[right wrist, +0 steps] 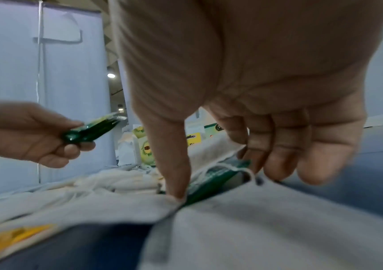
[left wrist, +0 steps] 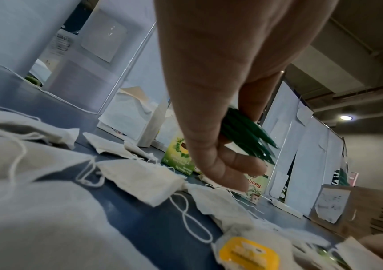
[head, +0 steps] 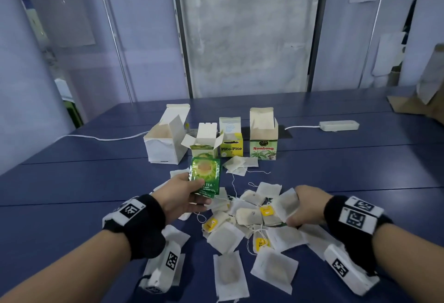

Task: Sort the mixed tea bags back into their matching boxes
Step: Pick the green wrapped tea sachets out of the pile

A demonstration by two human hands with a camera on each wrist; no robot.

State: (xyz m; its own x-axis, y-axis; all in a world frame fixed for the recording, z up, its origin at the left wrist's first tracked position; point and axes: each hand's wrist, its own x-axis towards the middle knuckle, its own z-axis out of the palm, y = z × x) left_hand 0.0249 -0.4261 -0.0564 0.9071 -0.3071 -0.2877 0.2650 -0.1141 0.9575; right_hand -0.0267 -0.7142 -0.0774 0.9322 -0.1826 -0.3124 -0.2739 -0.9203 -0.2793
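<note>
Tea bags [head: 249, 216], white paper ones with strings and yellow tags, are lying in a loose heap on the blue table [head: 336, 172], with a few green foil sachets mixed in. The left hand [head: 185, 197] is pinching a small stack of green sachets [head: 204, 175] between thumb and fingers, held just in front of the open green tea box [head: 204, 145]. The right hand [head: 304, 207] is reaching down into the heap, thumb and curled fingers closing on another green sachet [right wrist: 211, 180] half buried under paper bags; a string is lying across it.

Behind the heap four open boxes are standing in a row: a plain white box [head: 165, 144], the green one, the yellow Pito-Pito box [head: 231, 147] and the Sambong box [head: 263, 145].

To do this step well, the right hand should probably slide the sachet out flat, so the string is not dragging neighbouring bags along, then add it to the left hand's stack and drop them together into the green box.
</note>
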